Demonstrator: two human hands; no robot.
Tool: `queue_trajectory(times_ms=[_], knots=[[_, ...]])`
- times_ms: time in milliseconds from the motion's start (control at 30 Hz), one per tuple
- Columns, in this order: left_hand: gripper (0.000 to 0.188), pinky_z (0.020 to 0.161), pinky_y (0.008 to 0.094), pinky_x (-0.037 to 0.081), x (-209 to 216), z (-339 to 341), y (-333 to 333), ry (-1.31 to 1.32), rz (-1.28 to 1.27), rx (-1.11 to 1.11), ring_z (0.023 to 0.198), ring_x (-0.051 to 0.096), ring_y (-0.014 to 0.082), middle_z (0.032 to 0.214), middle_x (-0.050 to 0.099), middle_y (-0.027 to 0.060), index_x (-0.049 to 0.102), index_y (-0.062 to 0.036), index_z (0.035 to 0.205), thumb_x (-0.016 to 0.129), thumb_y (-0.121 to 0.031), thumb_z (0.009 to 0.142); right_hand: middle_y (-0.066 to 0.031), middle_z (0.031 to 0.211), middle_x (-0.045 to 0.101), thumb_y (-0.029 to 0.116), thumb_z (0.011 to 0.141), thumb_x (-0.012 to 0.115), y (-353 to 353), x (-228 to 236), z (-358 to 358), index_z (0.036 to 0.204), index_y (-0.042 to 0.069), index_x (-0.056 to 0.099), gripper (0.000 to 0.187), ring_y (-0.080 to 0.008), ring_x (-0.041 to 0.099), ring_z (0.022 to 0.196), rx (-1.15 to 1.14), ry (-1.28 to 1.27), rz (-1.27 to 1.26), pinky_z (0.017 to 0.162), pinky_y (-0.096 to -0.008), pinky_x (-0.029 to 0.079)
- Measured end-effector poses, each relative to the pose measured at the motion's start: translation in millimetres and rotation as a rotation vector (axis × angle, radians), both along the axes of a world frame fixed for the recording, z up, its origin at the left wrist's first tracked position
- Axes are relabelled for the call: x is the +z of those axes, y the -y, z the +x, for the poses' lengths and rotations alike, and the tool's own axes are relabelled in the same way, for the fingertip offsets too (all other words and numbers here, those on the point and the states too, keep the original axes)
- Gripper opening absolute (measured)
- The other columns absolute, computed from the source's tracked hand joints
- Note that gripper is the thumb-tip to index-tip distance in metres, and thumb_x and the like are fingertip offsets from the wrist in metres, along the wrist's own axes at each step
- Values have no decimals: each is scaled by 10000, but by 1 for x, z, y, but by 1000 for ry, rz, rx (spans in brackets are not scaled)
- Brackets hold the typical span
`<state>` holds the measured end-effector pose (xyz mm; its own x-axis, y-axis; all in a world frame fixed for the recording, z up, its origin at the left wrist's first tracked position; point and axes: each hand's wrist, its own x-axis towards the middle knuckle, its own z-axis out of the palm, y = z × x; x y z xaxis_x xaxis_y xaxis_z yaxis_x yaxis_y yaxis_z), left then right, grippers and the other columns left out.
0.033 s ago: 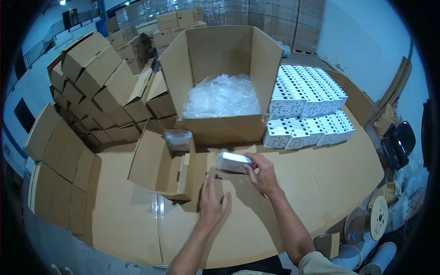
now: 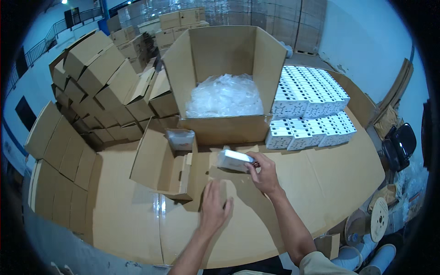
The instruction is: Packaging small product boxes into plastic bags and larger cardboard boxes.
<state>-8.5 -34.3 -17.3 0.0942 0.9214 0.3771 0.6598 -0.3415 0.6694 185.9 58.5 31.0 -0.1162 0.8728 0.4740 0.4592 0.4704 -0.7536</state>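
Note:
My right hand (image 2: 265, 175) grips one end of a small white box (image 2: 236, 160) between thumb and fingers, above the table. Clear plastic seems to wrap the box's left end. Below and left of it is my left hand (image 2: 215, 204), fingers stretched out and holding nothing. Beside that hand stands an open brown carton (image 2: 151, 165) with its flap folded out to the left. A plastic-wrapped pack (image 2: 181, 140) sits at the carton's far end, and a cardboard piece lies along its right side.
Behind the carton, a large open box (image 2: 224, 130) holds clear plastic bags (image 2: 224, 96). White patterned boxes (image 2: 311, 107) are stacked at the right. Brown cartons (image 2: 105, 82) pile up at the far left, more (image 2: 59, 178) nearer. Spools (image 2: 378, 215) lie beyond the cardboard-covered table (image 2: 302, 197) on the right.
My left hand has shifted slightly right and down. The white box stays in my right hand, its position almost unchanged. The whole view has moved a little.

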Motion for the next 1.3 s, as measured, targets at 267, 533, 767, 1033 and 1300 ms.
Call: queue_trajectory(times_ms=[267,533,767,1033,1300], knots=[[662,1182,543,258,21,-23,87,-364,-170,47,1422,350,403,1532,443,131,473,-71,1471,658,-374,911,-121,993,691,-17,915,678,-47,26,-83,1160,-35,621,252,-155,688,878,151,-346,36,786,-312,585],[643,1182,551,245,22,-27,77,-350,-192,84,1420,347,397,1542,438,106,488,-101,1469,642,-398,919,-98,1015,678,-16,951,644,-73,25,-127,1199,-33,596,253,-131,670,913,292,-241,-7,783,-287,596],[623,1177,549,248,20,-29,76,-337,-176,89,1416,357,391,1532,453,113,503,-100,1456,634,-398,925,-173,1019,674,13,900,675,-86,43,-133,1165,-27,612,275,-251,697,848,294,55,215,733,-366,563],[623,1175,549,252,22,-31,76,-339,-183,93,1416,359,387,1536,449,115,505,-97,1451,639,-390,918,-201,1000,576,8,896,620,-89,34,-163,1121,11,577,229,-410,598,953,247,354,249,829,-504,500],[597,1167,537,254,22,-30,75,-338,-182,98,1399,371,372,1508,473,117,519,-86,1437,613,-388,930,-182,964,622,-9,812,601,-105,26,-167,1064,48,601,258,-373,618,956,214,527,270,854,-487,538]])
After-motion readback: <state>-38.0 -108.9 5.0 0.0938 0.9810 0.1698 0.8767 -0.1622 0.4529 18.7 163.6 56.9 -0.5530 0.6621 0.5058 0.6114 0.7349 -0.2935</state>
